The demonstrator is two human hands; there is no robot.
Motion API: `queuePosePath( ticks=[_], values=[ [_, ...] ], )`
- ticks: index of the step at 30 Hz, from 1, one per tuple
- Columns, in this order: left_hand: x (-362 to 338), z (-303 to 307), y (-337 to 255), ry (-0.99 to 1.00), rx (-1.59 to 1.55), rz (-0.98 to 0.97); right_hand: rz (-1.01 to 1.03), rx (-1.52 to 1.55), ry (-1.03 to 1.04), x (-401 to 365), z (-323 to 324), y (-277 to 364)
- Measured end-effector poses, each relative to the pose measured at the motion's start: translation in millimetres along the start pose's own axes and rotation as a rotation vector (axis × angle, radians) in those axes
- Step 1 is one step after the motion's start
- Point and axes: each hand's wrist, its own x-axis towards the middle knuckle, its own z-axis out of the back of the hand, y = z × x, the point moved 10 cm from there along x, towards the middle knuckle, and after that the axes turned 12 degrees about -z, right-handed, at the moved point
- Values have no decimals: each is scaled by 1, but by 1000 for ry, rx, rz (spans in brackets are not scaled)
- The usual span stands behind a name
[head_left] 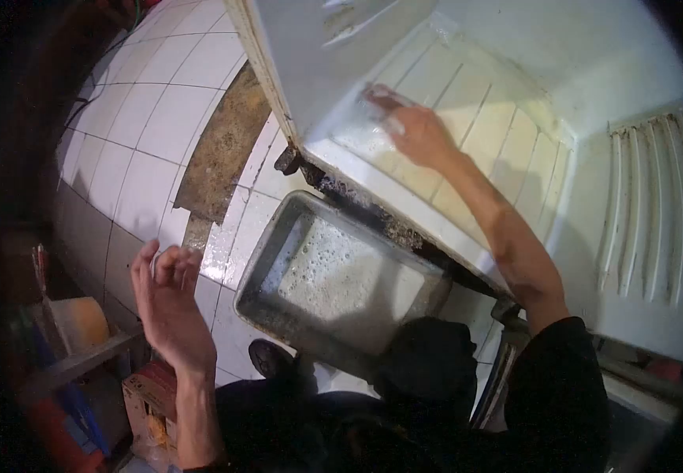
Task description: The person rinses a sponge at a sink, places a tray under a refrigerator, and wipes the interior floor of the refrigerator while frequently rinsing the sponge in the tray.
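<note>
My right hand (pixel 419 132) reaches into a white fridge-like cabinet and touches its ribbed floor (pixel 467 106) near the left wall. Suds (pixel 369 138) lie under and around the fingers. The fingertips are smeared by motion, so I cannot make out whether anything is in them. My left hand (pixel 170 307) hangs in the air at the left, palm turned inward, fingers loosely bent and apart, holding nothing. Between my arms, a grey rectangular basin (pixel 256 272) with foamy, cloudy water stands on the floor, just below the cabinet's rusty front edge (pixel 373 217).
A brown, worn board-like piece (pixel 227 142) lies on the white tiles (pixel 148 114). At lower left are a red cardboard box (pixel 148 410) and a yellowish round container (pixel 81 319). A ribbed white panel (pixel 657 209) is at the right. My dark shoe (pixel 270 359) is beside the basin.
</note>
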Motion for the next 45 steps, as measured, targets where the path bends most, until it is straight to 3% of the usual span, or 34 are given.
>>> queuePosePath(
  ticks=[2, 6, 8, 11, 12, 13, 15, 16, 18, 21, 22, 23, 25, 27, 29, 31, 35, 36, 37, 39, 40, 41, 42, 45],
  values=[
    [-3, 4, 2, 3, 7, 6, 118, 179, 69, -20, -6, 27],
    [-15, 3, 0, 10, -12, 20, 16, 397, 218, -64, 7, 64],
    [-18, 5, -3, -2, -9, 21, 392, 243, 90, -86, 16, 97],
    [-20, 2, -14, 43, -21, -35, 367, 417, 191, -84, 14, 97],
    [-19, 1, -16, 54, -22, -39, 451, 328, 84, -83, 27, 95],
    [-21, 3, -20, 45, -28, -39, 159, 318, 140, -65, 43, 72],
    [-26, 5, -27, 39, -40, -41, -37, 341, -21, -26, 65, -9],
    [-29, 7, -33, 22, -34, -46, 65, 374, -236, -3, 73, -59],
    [-35, 18, -42, -5, -24, -54, -96, 243, -422, 13, 108, -108],
    [-37, 41, -47, -50, 48, -89, -44, 123, -365, 30, 66, -125],
    [-36, 49, -47, -78, 49, -86, -54, 54, -192, 27, 46, -94],
    [-40, 56, -46, -112, 53, -74, -55, 57, -170, 22, 34, -71],
    [-39, 52, -46, -111, 46, -57, 296, 66, -241, -9, 25, 2],
    [-33, 46, -52, -84, 101, -118, -210, 67, 223, -14, -11, 3],
    [-27, 38, -47, -91, -5, -100, 31, 199, 144, -45, -6, 54],
    [-25, 29, -46, -71, 2, -103, 9, 329, 31, -61, 3, 63],
    [-22, 20, -32, -47, -74, -39, 315, 318, 119, -91, -4, 89],
    [-23, 15, -37, -45, -30, -79, 296, 370, 71, -98, 10, 87],
    [-21, 14, -37, -34, -37, -81, 283, 419, 21, -101, 26, 82],
    [-20, 21, -33, -56, -11, -62, -84, 270, -234, -86, 52, 8],
    [-20, 27, -30, -61, -36, -57, -104, 617, -430, -74, 81, -33],
    [-20, 32, -30, -58, -43, -63, -335, 539, -576, -63, 93, -89],
    [-23, 41, -30, -61, 10, -48, -432, 419, -771, -50, 112, -131],
    [-30, 57, -32, -116, 96, -38, -473, 373, -734, 35, 135, -181]
  ],
)
